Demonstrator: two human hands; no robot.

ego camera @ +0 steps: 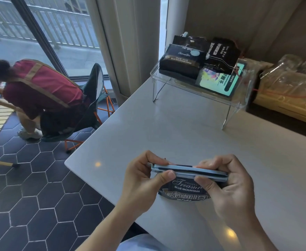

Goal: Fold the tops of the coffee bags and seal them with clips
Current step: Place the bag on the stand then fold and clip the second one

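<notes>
Near the worktop (166, 124) edge, the left hand (141, 180) and right hand (226, 185) each pinch an end of the clip (189, 172), their grip squeezing it along the bag (184, 192) top, likely to seal evenly. Clipped bags (199, 57) sit far right on a clear stand (157, 82).

- Clip (189, 172): pale blue.
- Coffee bag (184, 192): dark navy, white lettering.
- Table (184, 127): light grey.
- Floor (31, 187): dark hexagonal tiles, pale grout.
- Chair (92, 98): teal, orange legs.
</notes>
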